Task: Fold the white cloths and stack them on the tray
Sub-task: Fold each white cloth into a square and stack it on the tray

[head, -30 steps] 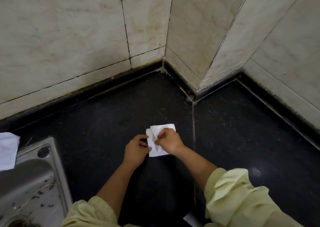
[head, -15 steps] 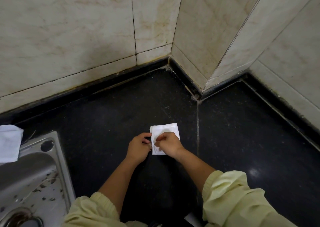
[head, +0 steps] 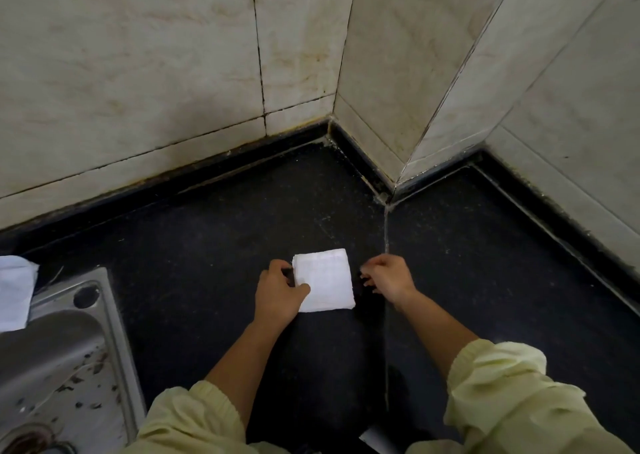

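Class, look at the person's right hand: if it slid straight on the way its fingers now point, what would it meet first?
The right hand points its fingers left across the black counter, so it would probably meet the folded white cloth first, at its right edge; a narrow gap separates them.

Dim, flat light w/ soft shadows; dark counter [head: 207,245] swallows detail, white cloth [head: 325,280] brightest spot. Wide-angle bend at edges, wall tiles [head: 138,72] bow. Slight softness overall, no glare.

Second cloth [head: 15,291] and sink [head: 52,360] — both cut off at the left edge.
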### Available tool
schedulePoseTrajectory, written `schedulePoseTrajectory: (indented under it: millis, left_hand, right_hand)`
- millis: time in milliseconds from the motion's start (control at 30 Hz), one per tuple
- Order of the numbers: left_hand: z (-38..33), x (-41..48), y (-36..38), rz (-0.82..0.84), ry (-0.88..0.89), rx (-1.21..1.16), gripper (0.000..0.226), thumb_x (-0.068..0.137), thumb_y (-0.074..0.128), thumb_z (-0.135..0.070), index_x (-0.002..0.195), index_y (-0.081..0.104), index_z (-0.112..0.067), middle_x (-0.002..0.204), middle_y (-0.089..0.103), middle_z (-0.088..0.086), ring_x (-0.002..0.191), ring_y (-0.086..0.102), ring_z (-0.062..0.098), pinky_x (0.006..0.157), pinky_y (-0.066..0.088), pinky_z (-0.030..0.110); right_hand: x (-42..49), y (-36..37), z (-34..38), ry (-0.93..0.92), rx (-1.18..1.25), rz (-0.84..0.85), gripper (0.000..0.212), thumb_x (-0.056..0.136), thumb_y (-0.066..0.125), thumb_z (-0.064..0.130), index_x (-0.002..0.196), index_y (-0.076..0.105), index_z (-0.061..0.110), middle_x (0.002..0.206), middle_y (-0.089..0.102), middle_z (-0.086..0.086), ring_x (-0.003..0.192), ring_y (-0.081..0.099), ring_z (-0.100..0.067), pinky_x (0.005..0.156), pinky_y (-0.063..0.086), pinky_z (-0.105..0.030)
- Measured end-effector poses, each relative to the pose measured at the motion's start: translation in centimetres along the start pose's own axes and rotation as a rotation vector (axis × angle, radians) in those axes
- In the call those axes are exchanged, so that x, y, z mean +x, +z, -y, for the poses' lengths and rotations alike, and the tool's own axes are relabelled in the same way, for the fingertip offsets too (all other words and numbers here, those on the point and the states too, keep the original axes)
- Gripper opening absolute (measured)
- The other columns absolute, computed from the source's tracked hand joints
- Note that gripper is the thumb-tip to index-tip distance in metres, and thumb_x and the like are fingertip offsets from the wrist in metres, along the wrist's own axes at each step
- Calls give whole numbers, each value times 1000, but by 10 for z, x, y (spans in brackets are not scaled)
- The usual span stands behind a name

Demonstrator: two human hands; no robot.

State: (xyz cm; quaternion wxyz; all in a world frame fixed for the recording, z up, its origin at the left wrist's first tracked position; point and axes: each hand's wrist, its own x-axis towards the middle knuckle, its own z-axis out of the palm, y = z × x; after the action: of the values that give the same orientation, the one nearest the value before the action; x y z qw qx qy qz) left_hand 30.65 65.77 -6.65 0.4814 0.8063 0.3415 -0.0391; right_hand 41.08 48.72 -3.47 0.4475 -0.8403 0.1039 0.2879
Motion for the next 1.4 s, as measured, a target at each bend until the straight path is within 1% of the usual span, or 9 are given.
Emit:
schedulePoseTrajectory:
  millis: [133,300,533,667,833,967,1100,1300,1400]
  left_hand:
    - [-1,-1,4,13,-17,46,47,76,68,-7,119,50,-11,105,57,7,91,57,20,76,50,33]
    - [-3,-1,3,35,-37,42,47,78,66,-3,122,50,-10,102,55,3,88,54,15,74,46,29]
    - [-3,-1,-2,110,-80,30,54,77,64,1,127,48,-9,97,58,5,89,58,19,80,54,36]
    - [-9,2,-7,205,-129,37,64,78,66,0,136,42,-11,97,57,2,92,57,18,77,49,29]
    - [-14,-4,-11,320,-283,-421,50,75,64,-7,125,57,-6,113,65,15,100,66,25,88,56,41]
    - [-23,-18,-10,473,-350,-677,24,83,58,-8,104,68,-7,97,72,12,94,67,24,84,54,37]
    - [-27,-27,0,486,-340,-728,23,83,58,-7,105,67,-8,100,71,8,94,66,21,75,54,32]
    - [-42,-38,16,565,-253,-640,37,83,61,-3,118,62,-14,111,71,6,102,68,22,82,55,34]
    - [-54,-46,30,623,-236,-562,37,83,62,-1,117,61,-17,109,72,5,99,69,21,82,55,33]
  right_hand:
    - [-6,10,-13,14,-32,76,5,83,68,13,84,63,14,89,71,-12,81,68,-24,76,58,-38]
    - [-14,24,-8,49,137,118,7,85,65,7,89,61,12,91,66,-9,77,62,-18,59,49,-25]
    - [-19,36,0,112,335,162,22,79,63,13,100,62,7,106,68,-14,100,65,-31,89,55,-45]
    - [-25,34,5,124,426,245,28,83,58,13,109,62,5,109,69,-16,102,67,-31,91,55,-45]
    - [-30,24,8,105,542,326,36,82,52,13,113,66,0,104,70,-19,94,68,-29,76,54,-37]
    - [-38,8,5,85,618,361,39,83,49,14,117,65,0,102,68,-16,92,66,-27,73,53,-33]
    - [-46,-7,-7,70,654,303,42,80,50,14,118,65,2,110,69,-18,98,67,-30,72,55,-34]
    - [-63,-35,-40,98,715,113,44,72,57,12,114,68,3,111,70,-20,102,67,-36,74,57,-41]
    - [-74,-52,-64,120,736,-3,30,73,59,5,102,67,2,106,70,-19,95,67,-36,74,57,-42]
